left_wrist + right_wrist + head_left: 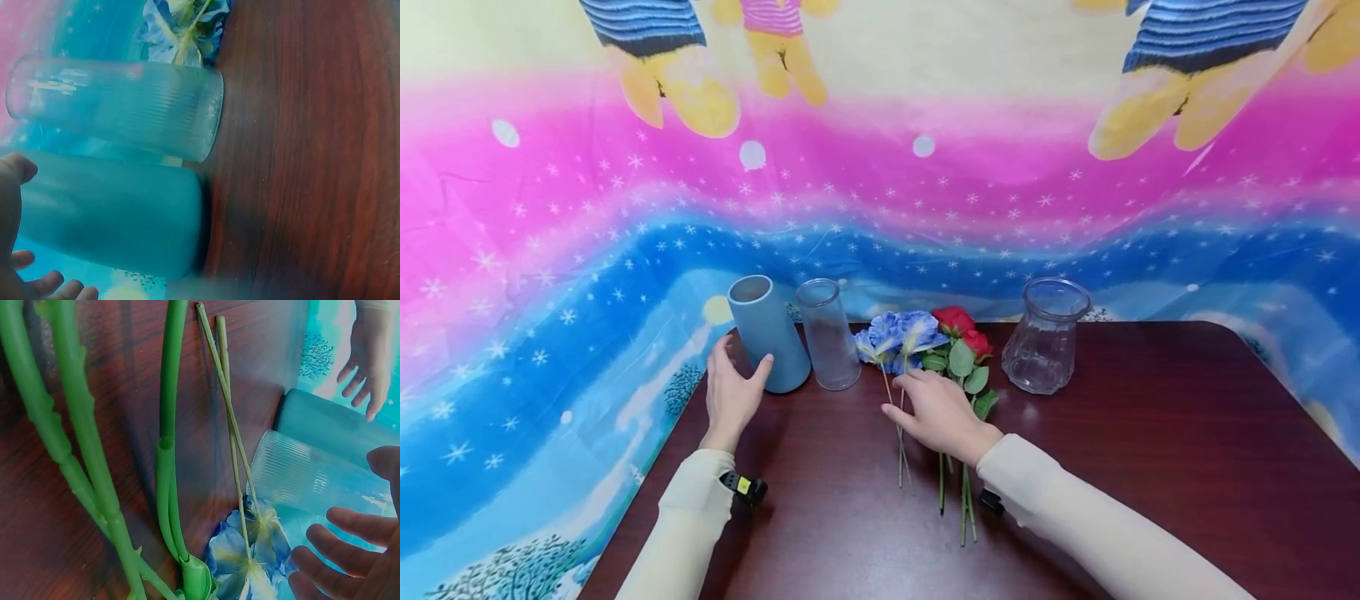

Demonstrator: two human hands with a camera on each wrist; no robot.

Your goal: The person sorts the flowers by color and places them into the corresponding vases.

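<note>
At the left of the table, my left hand (733, 404) is spread beside a matte blue vase (772, 343), thumb apart from the fingers. In the left wrist view the thumb (22, 167) lies over the vase's side; whether it touches cannot be told. A ribbed clear glass cylinder (832, 350) stands just right of that vase. My right hand (946, 414) hovers over the flower stems with fingers extended, holding nothing. Blue flowers (240, 544) on thin stems lie near its fingers. Red roses (957, 322) with green leaves lie beside them, partly hidden by the hand.
A flared clear glass vase (1043, 354) stands upright at the back right of the dark wooden table (1180, 433). Thick green stems (81, 425) point toward the table's front. A colourful printed cloth (880, 192) hangs behind the table.
</note>
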